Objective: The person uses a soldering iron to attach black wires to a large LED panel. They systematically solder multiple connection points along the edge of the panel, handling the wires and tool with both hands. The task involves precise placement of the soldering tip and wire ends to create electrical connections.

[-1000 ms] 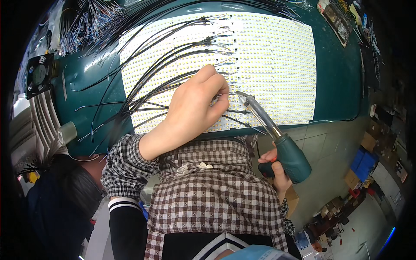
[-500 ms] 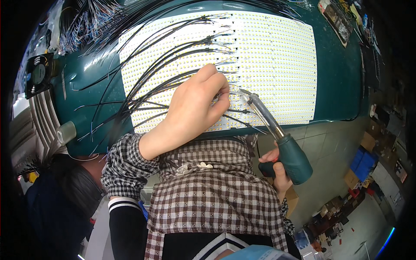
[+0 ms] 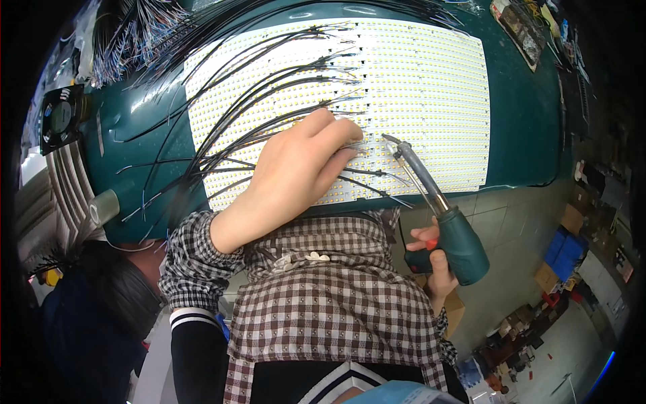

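Note:
A white LED board [image 3: 444, 87], covered in rows of small yellow-dotted lights, lies on the green bench top. Black cables [image 3: 232, 104] run over its left half, their thin stripped wires ending along the middle column. Over those wire ends, my left hand [image 3: 289, 161] pinches fine wire ends between thumb and forefinger. My right hand [image 3: 439, 269] grips a green-handled soldering gun [image 3: 461, 242] with a red trigger. Its long metal barrel points up and left, and the tip hovers near the board's middle column, a little right of my left fingertips.
A bundle of loose wires [image 3: 134, 44] lies at the far left, near a black fan [image 3: 60, 118]. A roll of clear tape [image 3: 104, 207] stands at the bench's left edge. At the far right is a worn flat box [image 3: 518, 30]. Blue boxes [image 3: 564, 251] sit beyond the bench.
The soldering gun's tip has drawn back slightly to the right, away from my left fingers. My left fingers have loosened a little and shifted slightly.

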